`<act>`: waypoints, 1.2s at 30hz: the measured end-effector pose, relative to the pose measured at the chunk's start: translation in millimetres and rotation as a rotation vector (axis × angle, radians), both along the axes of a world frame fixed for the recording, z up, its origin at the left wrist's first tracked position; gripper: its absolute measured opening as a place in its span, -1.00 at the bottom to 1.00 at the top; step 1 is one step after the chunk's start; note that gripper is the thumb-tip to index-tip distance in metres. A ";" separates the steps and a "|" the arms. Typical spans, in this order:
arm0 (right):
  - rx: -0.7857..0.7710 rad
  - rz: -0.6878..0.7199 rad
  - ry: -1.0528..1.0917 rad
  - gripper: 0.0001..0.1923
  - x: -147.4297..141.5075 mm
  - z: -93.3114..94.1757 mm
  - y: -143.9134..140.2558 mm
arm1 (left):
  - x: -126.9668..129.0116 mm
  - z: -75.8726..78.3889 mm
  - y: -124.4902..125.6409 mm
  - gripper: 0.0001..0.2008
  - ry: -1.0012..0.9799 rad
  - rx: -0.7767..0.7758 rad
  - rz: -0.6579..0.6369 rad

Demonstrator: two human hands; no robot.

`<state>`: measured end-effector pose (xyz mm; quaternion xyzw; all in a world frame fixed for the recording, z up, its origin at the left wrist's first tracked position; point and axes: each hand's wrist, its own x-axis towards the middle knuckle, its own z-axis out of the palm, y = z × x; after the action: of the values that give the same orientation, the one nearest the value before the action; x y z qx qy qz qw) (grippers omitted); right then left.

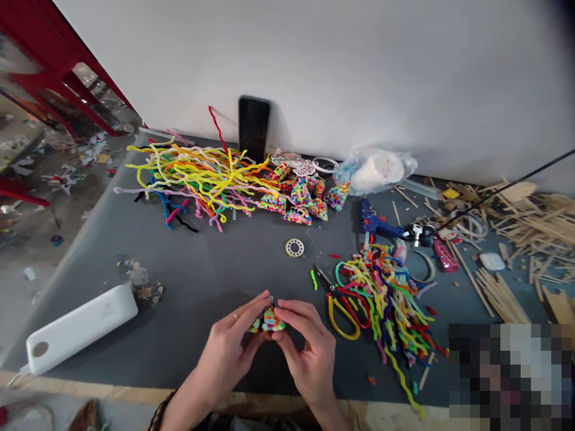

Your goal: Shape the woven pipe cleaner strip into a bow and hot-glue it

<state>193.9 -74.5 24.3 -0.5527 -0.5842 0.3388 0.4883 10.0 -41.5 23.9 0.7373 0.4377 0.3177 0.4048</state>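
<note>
The dark grey table (215,263) carries everything. At the back, a big tangle of long multicoloured pipe cleaners (197,173); right of centre, a smaller heap of cut multicoloured pipe cleaners (386,293). Near-left lies a white oblong power bank (81,326). A black phone (254,127) leans on the wall, w/ a cluster of small woven multicoloured triangles (302,197) just in front of it.

Your left hand (227,353) and right hand (309,350) meet at the near edge, both pinched shut around one small multicoloured woven pipe-cleaner piece (268,321), held between thumbs and fingertips just above the table. Most of it is hidden by your fingers.

To work it well: keep the grip at the piece's edges so the middle stays visible, and press evenly from both sides so the weave doesn't skew, imo. Yellow-handled scissors (339,308) lie just right of your right hand; the small yellow-and-white ring (294,247) sits well beyond your hands.
</note>
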 end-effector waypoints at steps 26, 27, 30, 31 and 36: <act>0.519 0.101 -0.419 -0.71 4.2 14.7 -14.2 | -31.7 33.3 -25.5 -0.65 0.185 0.511 -0.100; 0.519 0.114 -0.444 -0.72 6.0 19.0 -14.3 | -33.6 37.4 -27.7 -0.65 0.211 0.523 -0.114; 0.531 0.080 -0.504 -0.80 11.4 33.3 -15.0 | -33.2 45.5 -32.4 -0.61 0.245 0.576 -0.137; 0.539 0.073 -0.526 -0.82 13.3 37.1 -15.8 | -32.1 46.5 -32.7 -0.59 0.250 0.592 -0.144; 0.612 0.156 -0.624 -0.82 20.2 42.1 -25.0 | -32.6 44.1 -25.9 -0.61 0.241 0.745 -0.206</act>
<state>214.1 -99.6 66.4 -0.4127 -0.8169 0.0031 0.4028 -22.7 -67.3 68.0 0.9056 0.2607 0.3236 0.0853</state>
